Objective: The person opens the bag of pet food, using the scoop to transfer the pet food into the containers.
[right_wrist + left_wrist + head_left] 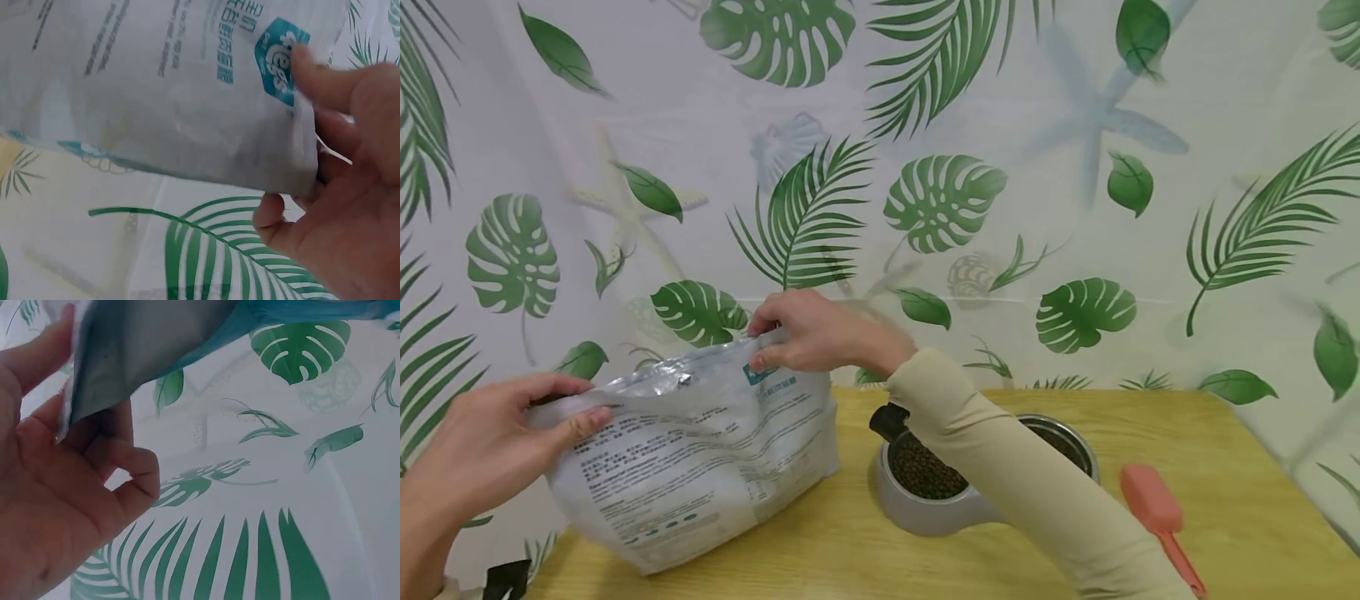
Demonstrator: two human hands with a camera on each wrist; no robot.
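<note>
A white printed pet food bag (692,467) stands tilted at the left of the table, its silvery top edge held between both hands. My left hand (512,433) pinches the top left corner, thumb on the printed face. At the top right corner my right hand (820,329) grips the edge beside a teal logo. In the left wrist view, the left hand (69,494) has fingers curled behind the bag's corner (106,362). The right wrist view shows the right hand (350,162) with its thumb over the logo side of the bag (162,94). What the bag contains is hidden.
A grey double bowl (917,517) with brown kibble (925,471) stands right of the bag, partly covered by the right forearm. A coral-red scoop (1152,500) lies on the wooden table (1247,500) at the right. Behind hangs a leaf-patterned curtain (1000,108).
</note>
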